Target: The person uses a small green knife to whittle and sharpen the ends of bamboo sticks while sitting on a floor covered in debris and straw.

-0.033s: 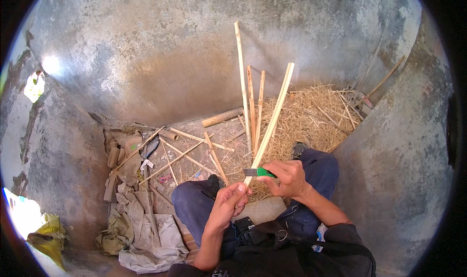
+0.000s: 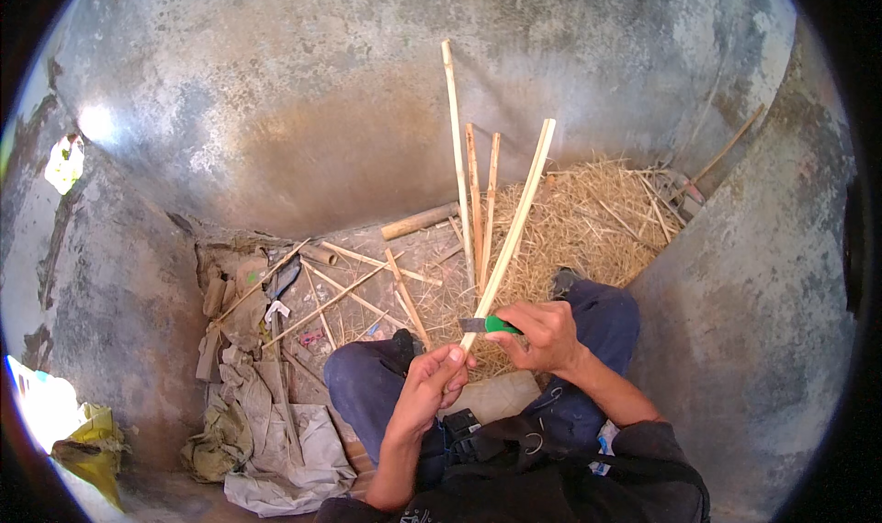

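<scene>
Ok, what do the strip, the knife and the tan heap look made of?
Strip: probably bamboo or wood, unvarnished; pale, with lengthwise lines.
Knife: dull grey blade, likely metal; handle perhaps plastic, being evenly green.
Heap: dry shavings or straw, it seems; matte, thin, tangled strands.

Blotchy grey walls enclose a littered floor.

Head view. A fisheye camera on the person's head looked down and forward, close above the hands, with the floor and wall farther off.
</scene>
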Demonstrator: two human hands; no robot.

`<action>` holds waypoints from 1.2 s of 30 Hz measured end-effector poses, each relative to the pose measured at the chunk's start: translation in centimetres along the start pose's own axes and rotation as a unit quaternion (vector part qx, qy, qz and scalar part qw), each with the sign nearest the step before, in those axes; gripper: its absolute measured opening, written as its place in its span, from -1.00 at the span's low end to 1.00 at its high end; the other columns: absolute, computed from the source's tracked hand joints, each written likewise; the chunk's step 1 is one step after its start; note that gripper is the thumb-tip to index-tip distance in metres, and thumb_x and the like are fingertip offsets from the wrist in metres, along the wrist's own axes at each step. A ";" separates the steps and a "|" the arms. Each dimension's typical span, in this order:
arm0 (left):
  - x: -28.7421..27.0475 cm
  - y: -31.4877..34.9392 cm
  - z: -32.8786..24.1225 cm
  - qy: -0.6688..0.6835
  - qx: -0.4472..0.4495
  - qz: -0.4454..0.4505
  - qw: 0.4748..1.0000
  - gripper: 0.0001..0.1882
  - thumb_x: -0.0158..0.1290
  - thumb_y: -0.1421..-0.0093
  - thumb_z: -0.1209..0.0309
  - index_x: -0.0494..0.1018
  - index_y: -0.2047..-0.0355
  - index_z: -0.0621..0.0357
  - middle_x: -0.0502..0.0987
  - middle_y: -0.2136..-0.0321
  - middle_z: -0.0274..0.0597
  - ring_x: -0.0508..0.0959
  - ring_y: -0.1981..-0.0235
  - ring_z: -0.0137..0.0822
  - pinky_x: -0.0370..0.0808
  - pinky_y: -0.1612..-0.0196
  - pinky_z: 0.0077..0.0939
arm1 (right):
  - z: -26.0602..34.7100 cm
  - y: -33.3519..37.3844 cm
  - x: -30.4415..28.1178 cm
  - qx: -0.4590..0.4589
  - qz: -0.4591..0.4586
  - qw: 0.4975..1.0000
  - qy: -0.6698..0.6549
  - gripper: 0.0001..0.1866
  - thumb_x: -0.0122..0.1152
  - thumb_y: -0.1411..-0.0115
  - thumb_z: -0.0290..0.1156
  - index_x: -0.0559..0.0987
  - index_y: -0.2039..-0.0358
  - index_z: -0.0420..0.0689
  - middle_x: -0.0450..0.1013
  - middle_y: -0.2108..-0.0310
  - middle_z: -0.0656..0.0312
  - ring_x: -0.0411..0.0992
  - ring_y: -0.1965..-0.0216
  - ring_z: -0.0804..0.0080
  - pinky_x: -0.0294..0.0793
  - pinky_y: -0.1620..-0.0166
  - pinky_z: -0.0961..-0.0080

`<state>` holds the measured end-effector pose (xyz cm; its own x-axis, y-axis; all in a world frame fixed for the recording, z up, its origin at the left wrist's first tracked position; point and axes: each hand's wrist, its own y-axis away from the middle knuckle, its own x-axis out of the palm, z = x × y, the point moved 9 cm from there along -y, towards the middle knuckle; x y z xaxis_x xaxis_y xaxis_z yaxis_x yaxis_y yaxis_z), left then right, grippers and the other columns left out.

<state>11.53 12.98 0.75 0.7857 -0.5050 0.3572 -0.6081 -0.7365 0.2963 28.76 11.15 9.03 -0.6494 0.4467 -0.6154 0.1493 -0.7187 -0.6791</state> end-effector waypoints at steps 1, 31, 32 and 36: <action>-0.2 0.1 0.4 0.004 -0.010 -0.002 1.000 -0.62 -0.03 -0.61 0.12 0.52 0.14 0.21 0.30 0.59 -0.51 0.15 0.69 -0.65 0.04 0.62 -0.65 | -0.8 0.0 -0.3 0.014 -0.015 1.000 0.007 -0.71 0.41 -0.34 -0.13 0.70 0.21 -0.11 0.62 0.41 0.15 0.63 0.50 0.17 0.58 0.45 0.32; -1.5 0.8 1.2 -0.199 0.066 -0.041 0.977 -0.50 -0.16 -0.66 0.07 0.34 0.39 0.14 0.31 0.53 -0.43 0.27 0.58 -0.52 0.24 0.50 -0.48 | -1.8 0.0 -0.3 0.066 -0.016 0.994 -0.083 -0.70 0.41 -0.35 -0.16 0.67 0.21 -0.17 0.60 0.42 0.10 0.64 0.47 0.13 0.57 0.41 0.30; -1.2 0.9 0.8 -0.233 0.087 -0.055 0.967 -0.50 -0.16 -0.66 0.09 0.34 0.38 0.18 0.34 0.54 -0.34 0.32 0.59 -0.42 0.28 0.48 -0.39 | -1.6 0.3 0.0 0.059 -0.022 0.995 -0.074 -0.70 0.42 -0.33 -0.16 0.68 0.22 -0.16 0.62 0.39 0.10 0.65 0.45 0.08 0.58 0.40 0.29; -0.1 1.6 -1.4 -0.346 0.141 -0.123 0.919 -0.54 -0.10 -0.63 0.16 0.36 0.35 0.29 0.43 0.56 0.07 0.48 0.54 0.09 0.38 0.42 -0.09 | -0.8 0.6 0.9 0.057 0.007 0.997 -0.057 -0.70 0.44 -0.32 -0.16 0.69 0.19 -0.15 0.65 0.36 0.12 0.66 0.43 0.12 0.60 0.39 0.29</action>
<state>10.34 12.48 2.39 0.8392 -0.3999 -0.3685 -0.4246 -0.9053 0.0156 28.87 11.55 7.81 -0.7289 0.3771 -0.5714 0.0774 -0.7839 -0.6161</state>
